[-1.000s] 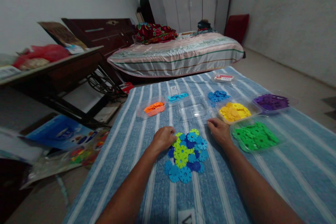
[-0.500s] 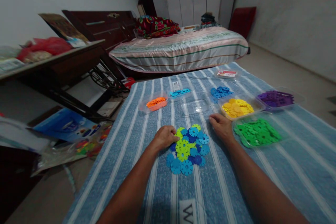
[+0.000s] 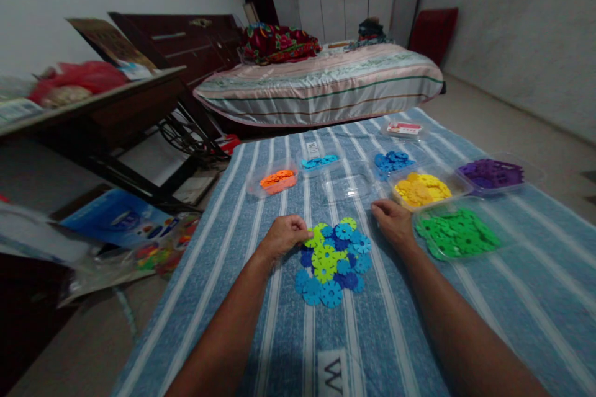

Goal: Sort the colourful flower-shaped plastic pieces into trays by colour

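A loose pile of notched plastic discs lies on the striped cloth, with lime-green discs (image 3: 325, 262), light-blue discs (image 3: 331, 294) and dark-blue discs (image 3: 346, 281) overlapping. At the pile's upper left edge, my left hand (image 3: 285, 237) pinches a lime-green disc (image 3: 313, 238) between thumb and fingers. My right hand (image 3: 392, 221) rests on the cloth to the right of the pile, close to the tub of yellow discs (image 3: 421, 190). Its fingers are curled closed, and whatever may be inside them is hidden.
Clear tubs hold orange discs (image 3: 278, 181), cyan discs (image 3: 320, 162), blue discs (image 3: 393, 162), purple discs (image 3: 490, 173) and green discs (image 3: 459, 233). A clear container (image 3: 347, 185) stands among them. Farther back are a labelled box (image 3: 404, 129) and a bed (image 3: 316, 90).
My left hand has shifted slightly left and up, uncovering more of the lime-green disc at its fingertips. My right hand stays in place.
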`<state>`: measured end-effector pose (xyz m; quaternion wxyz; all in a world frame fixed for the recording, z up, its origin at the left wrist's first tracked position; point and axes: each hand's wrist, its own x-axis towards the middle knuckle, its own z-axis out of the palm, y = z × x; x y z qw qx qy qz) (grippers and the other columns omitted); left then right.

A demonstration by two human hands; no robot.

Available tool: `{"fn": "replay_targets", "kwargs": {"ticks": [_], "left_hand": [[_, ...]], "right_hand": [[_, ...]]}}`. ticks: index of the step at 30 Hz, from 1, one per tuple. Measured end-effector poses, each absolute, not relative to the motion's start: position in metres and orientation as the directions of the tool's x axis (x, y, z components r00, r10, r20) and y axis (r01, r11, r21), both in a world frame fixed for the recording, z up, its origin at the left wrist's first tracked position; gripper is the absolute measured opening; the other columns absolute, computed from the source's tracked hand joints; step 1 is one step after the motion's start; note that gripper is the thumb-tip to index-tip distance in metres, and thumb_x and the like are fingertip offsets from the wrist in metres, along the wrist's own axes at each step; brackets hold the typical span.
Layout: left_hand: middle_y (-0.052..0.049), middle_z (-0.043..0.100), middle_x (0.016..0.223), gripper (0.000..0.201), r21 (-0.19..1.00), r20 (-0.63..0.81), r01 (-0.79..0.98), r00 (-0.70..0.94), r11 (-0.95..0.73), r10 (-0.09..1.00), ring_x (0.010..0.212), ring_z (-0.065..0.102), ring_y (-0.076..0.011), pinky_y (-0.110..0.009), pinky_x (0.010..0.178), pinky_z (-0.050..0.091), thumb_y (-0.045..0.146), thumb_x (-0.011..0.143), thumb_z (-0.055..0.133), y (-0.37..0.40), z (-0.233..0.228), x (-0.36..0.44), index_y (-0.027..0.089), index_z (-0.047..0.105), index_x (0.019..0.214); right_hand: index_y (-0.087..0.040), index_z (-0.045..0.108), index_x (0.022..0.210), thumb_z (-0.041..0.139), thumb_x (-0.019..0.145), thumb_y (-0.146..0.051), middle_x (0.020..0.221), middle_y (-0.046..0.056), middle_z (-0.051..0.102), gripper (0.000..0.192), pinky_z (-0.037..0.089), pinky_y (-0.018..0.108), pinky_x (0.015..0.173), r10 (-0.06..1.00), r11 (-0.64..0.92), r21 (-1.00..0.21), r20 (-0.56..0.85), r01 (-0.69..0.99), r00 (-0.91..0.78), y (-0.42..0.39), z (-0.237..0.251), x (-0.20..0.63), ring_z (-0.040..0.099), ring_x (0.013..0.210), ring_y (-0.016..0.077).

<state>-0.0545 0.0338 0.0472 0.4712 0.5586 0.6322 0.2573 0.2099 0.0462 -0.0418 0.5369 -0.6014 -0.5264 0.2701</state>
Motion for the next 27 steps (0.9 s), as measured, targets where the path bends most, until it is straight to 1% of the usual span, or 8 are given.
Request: {"fn": "replay_targets", "kwargs": {"ticks": [7, 11, 15, 17, 19, 21, 24, 27], "left_hand": [[0.004, 0.054, 0.048, 0.021, 0.845, -0.426, 0.453, 0.250, 0.284, 0.869, 0.046, 0.048, -0.0084, -0.021, 0.046, 0.036, 0.026, 0.053, 0.075, 0.016, 0.050, -0.038, 0.016, 0.059, 0.061], [0.006, 0.052, 0.048, 0.021, 0.857, -0.411, 0.435, 0.256, 0.276, 0.875, 0.044, 0.047, -0.0071, -0.020, 0.045, 0.035, 0.024, 0.053, 0.075, 0.011, 0.041, -0.033, 0.016, 0.057, 0.061], [0.004, 0.055, 0.049, 0.017, 0.859, -0.401, 0.434, 0.238, 0.272, 0.885, 0.044, 0.049, -0.0087, -0.021, 0.046, 0.039, 0.024, 0.058, 0.072, 0.017, 0.051, -0.031, 0.016, 0.058, 0.065], [0.004, 0.056, 0.052, 0.014, 0.867, -0.311, 0.456, 0.179, 0.201, 0.933, 0.046, 0.051, -0.0091, -0.022, 0.049, 0.041, 0.023, 0.062, 0.069, 0.027, 0.061, -0.026, 0.016, 0.059, 0.067], [0.003, 0.057, 0.055, 0.010, 0.863, -0.146, 0.499, 0.106, 0.074, 0.984, 0.051, 0.053, -0.0101, -0.023, 0.053, 0.043, 0.022, 0.065, 0.067, 0.043, 0.071, -0.017, 0.017, 0.059, 0.067], [0.003, 0.058, 0.058, 0.008, 0.819, 0.040, 0.570, 0.070, -0.073, 0.997, 0.057, 0.056, -0.0115, -0.024, 0.058, 0.044, 0.021, 0.068, 0.065, 0.063, 0.080, -0.003, 0.016, 0.059, 0.065], [0.000, 0.061, 0.065, 0.007, 0.669, 0.205, 0.708, 0.117, -0.227, 0.972, 0.065, 0.057, -0.0129, -0.025, 0.065, 0.043, 0.017, 0.073, 0.062, 0.096, 0.087, 0.025, 0.015, 0.061, 0.065], [-0.003, 0.065, 0.071, 0.008, 0.487, 0.203, 0.832, 0.191, -0.268, 0.960, 0.070, 0.059, -0.0147, -0.026, 0.069, 0.044, 0.013, 0.075, 0.059, 0.124, 0.085, 0.056, 0.014, 0.066, 0.071]], "right_hand": [[-0.019, 0.073, 0.078, 0.053, 0.074, -0.047, 0.079, 0.005, 0.073, 0.035, 0.050, 0.035, 0.077, 0.920, 0.132, -0.931, 0.243, 0.339, 0.309, 0.046, -0.040, 0.210, 0.064, 0.075, 0.0223], [-0.019, 0.073, 0.079, 0.053, 0.075, -0.047, 0.080, 0.006, 0.073, 0.035, 0.050, 0.035, 0.077, 0.925, 0.134, -0.933, 0.239, 0.333, 0.296, 0.047, -0.042, 0.210, 0.065, 0.076, 0.0225], [-0.019, 0.074, 0.080, 0.052, 0.076, -0.047, 0.081, 0.006, 0.073, 0.036, 0.049, 0.035, 0.076, 0.924, 0.121, -0.925, 0.238, 0.360, 0.299, 0.048, -0.044, 0.209, 0.065, 0.077, 0.0226], [-0.020, 0.074, 0.080, 0.051, 0.077, -0.046, 0.081, 0.005, 0.073, 0.035, 0.049, 0.035, 0.076, 0.922, 0.119, -0.919, 0.243, 0.376, 0.302, 0.048, -0.044, 0.208, 0.065, 0.077, 0.0222], [-0.020, 0.074, 0.080, 0.051, 0.077, -0.045, 0.080, 0.005, 0.073, 0.035, 0.049, 0.035, 0.076, 0.919, 0.123, -0.917, 0.250, 0.379, 0.305, 0.048, -0.044, 0.208, 0.065, 0.076, 0.0219], [-0.020, 0.075, 0.080, 0.051, 0.077, -0.044, 0.080, 0.005, 0.073, 0.034, 0.050, 0.035, 0.077, 0.919, 0.132, -0.922, 0.252, 0.365, 0.305, 0.048, -0.044, 0.207, 0.065, 0.077, 0.0221], [-0.020, 0.075, 0.081, 0.052, 0.077, -0.044, 0.081, 0.005, 0.073, 0.034, 0.050, 0.035, 0.078, 0.919, 0.136, -0.929, 0.248, 0.345, 0.306, 0.048, -0.043, 0.206, 0.066, 0.077, 0.0223], [-0.020, 0.074, 0.080, 0.052, 0.077, -0.044, 0.081, 0.005, 0.073, 0.033, 0.050, 0.035, 0.078, 0.918, 0.138, -0.929, 0.250, 0.342, 0.309, 0.048, -0.042, 0.206, 0.065, 0.076, 0.0220]]}}
